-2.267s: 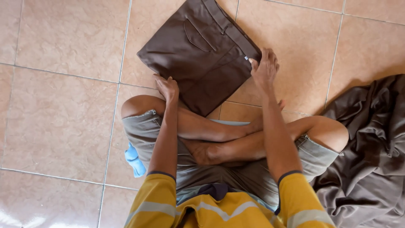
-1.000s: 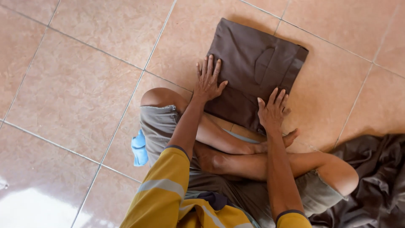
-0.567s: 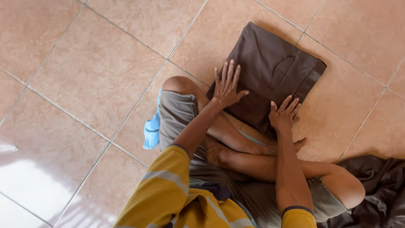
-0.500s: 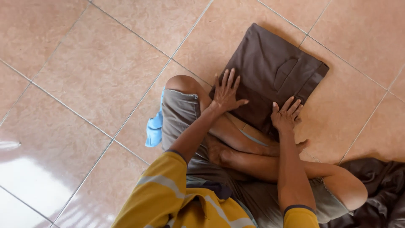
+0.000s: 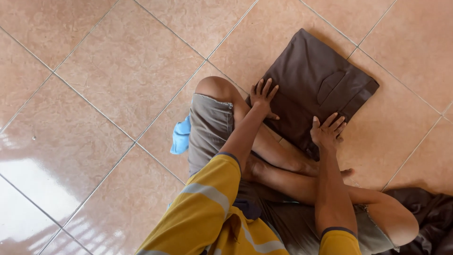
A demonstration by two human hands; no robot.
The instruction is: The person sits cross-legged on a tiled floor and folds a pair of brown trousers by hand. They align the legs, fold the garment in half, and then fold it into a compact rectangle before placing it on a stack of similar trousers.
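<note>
both hands flat, fingers spread, left hand [image 5: 262, 96] and right hand [image 5: 326, 132] pressing the folded brown trousers [image 5: 315, 89] on the tile floor [image 5: 118, 94] before the crossed legs; uneven pressure could likely skew the fold

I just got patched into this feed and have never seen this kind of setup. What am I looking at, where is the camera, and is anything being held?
There is no machine here. One camera sits on a person's head and looks down at their own arms and crossed legs on the glossy tan tiled floor. The left hand and right hand lie flat, fingers spread, on a folded dark brown fabric garment with a pocket; neither grips it. A light blue cloth peeks out beside the left thigh, and a dark crumpled cloth lies at the lower right.
</note>
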